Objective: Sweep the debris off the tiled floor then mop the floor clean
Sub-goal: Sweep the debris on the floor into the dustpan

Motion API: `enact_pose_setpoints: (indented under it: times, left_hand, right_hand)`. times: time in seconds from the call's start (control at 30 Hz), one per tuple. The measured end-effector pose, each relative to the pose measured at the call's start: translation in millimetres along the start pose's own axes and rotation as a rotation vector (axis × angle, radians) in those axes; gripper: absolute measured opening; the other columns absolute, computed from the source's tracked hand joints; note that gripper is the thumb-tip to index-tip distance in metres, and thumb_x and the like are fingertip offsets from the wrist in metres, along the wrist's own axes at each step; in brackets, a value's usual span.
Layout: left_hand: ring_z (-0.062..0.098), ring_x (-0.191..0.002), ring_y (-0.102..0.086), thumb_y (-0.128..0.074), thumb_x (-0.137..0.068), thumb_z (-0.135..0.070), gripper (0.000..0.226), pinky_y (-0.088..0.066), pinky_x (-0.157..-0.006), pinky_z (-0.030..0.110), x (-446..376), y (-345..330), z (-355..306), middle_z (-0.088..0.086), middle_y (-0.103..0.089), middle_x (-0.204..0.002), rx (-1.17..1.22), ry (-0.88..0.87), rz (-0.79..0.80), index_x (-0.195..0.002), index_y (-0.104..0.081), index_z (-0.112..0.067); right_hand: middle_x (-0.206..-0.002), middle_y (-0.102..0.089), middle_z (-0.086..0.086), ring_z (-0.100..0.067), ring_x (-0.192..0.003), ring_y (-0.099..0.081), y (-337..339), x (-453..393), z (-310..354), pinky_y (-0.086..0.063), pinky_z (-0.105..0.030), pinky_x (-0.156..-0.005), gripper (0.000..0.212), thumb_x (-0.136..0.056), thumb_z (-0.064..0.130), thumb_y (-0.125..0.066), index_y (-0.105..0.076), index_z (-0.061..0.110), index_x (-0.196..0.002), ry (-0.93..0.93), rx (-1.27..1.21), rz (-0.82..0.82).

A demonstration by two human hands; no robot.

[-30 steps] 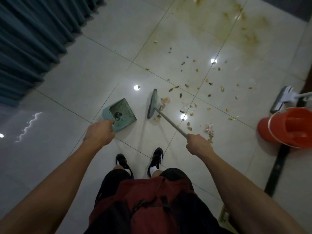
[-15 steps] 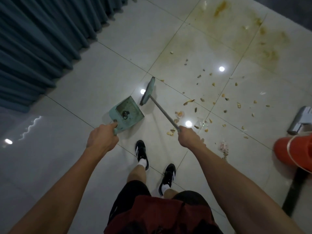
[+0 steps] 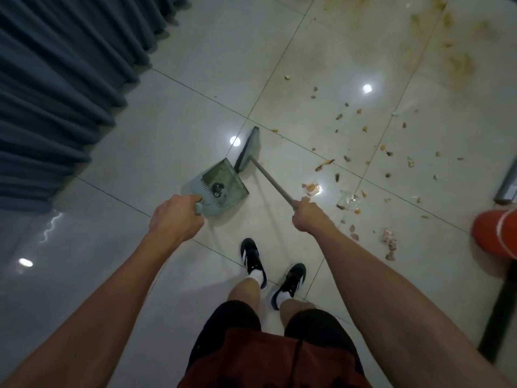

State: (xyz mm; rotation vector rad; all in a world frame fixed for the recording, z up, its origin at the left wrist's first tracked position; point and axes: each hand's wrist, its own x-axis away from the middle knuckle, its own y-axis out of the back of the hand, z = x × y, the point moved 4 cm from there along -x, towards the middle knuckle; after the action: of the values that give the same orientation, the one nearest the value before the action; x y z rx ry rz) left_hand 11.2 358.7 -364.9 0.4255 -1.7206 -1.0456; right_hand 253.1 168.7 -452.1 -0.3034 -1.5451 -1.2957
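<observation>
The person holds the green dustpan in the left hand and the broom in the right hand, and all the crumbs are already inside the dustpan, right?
Not quite. The head view shows the left hand holding the dustpan and the right hand holding the broom, but most crumbs lie scattered on the tiled floor, right of the broom. The dustpan holds only a small dark clump.

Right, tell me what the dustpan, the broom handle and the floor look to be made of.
Dustpan: likely moulded plastic, matte pale green, with a comb edge. Broom handle: a thin grey rod, metal or plastic, can't tell. Floor: glossy glazed tile, mirroring ceiling lights, grout lines visible.
</observation>
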Motion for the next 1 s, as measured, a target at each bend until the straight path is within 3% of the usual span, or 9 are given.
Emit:
enact_pose_setpoints:
  times: [0.2,0.4,0.53,0.7,0.8,1.0]
  left_hand:
    - [0.026,-0.079,-0.061,-0.056,-0.088,-0.018,0.041,-0.055,-0.071,0.033,-4,7,-45,0.001,-0.062,-0.090,-0.084,-0.098,0.021,-0.127,-0.065,-0.030]
    - [0.026,-0.079,-0.066,-0.056,-0.092,-0.022,0.045,-0.058,-0.071,0.034,3,-3,-106,0.005,-0.068,-0.097,-0.144,-0.188,0.014,-0.136,-0.060,-0.031]
    - [0.024,-0.076,-0.064,-0.056,-0.093,-0.023,0.044,-0.057,-0.068,0.034,13,-11,-148,0.006,-0.067,-0.096,-0.176,-0.229,0.014,-0.136,-0.059,-0.030]
    - [0.024,-0.077,-0.063,-0.055,-0.094,-0.021,0.045,-0.053,-0.066,0.032,24,-21,-194,0.006,-0.067,-0.096,-0.247,-0.284,0.014,-0.138,-0.059,-0.028]
    - [0.023,-0.077,-0.063,-0.055,-0.095,-0.021,0.046,-0.056,-0.070,0.034,27,-22,-214,0.006,-0.068,-0.098,-0.262,-0.305,0.009,-0.140,-0.058,-0.028]
    - [0.017,-0.065,-0.059,-0.056,-0.094,-0.020,0.043,-0.051,-0.060,0.030,17,-9,-215,0.000,-0.061,-0.080,-0.248,-0.301,-0.015,-0.136,-0.060,-0.027]
  right_hand:
    - [-0.106,-0.061,-0.007,-0.026,-0.091,-0.063,-6,20,-53,-0.056,-0.037,-0.077,0.050,-0.094,0.011,-0.044,-0.048,0.021,-0.143,-0.084,-0.014,-0.033]
    - [-0.113,-0.063,-0.008,-0.024,-0.089,-0.060,-18,49,-123,-0.050,-0.034,-0.070,0.048,-0.096,0.011,-0.042,-0.050,0.022,-0.142,-0.165,-0.049,-0.060]
    - [-0.119,-0.061,-0.009,-0.027,-0.102,-0.063,-24,72,-176,-0.053,-0.038,-0.081,0.050,-0.095,0.010,-0.044,-0.049,0.023,-0.143,-0.221,-0.092,-0.050]
    - [-0.115,-0.063,-0.008,-0.026,-0.099,-0.064,-29,98,-234,-0.051,-0.035,-0.074,0.045,-0.097,0.012,-0.042,-0.051,0.021,-0.140,-0.312,-0.147,-0.081]
    - [-0.113,-0.063,-0.008,-0.026,-0.092,-0.062,-26,105,-247,-0.047,-0.033,-0.071,0.039,-0.094,0.016,-0.046,-0.057,0.015,-0.132,-0.329,-0.224,-0.119]
    - [-0.110,-0.064,-0.008,-0.024,-0.082,-0.057,-4,104,-230,-0.046,-0.032,-0.068,0.039,-0.091,0.015,-0.047,-0.057,0.014,-0.129,-0.269,-0.287,-0.154]
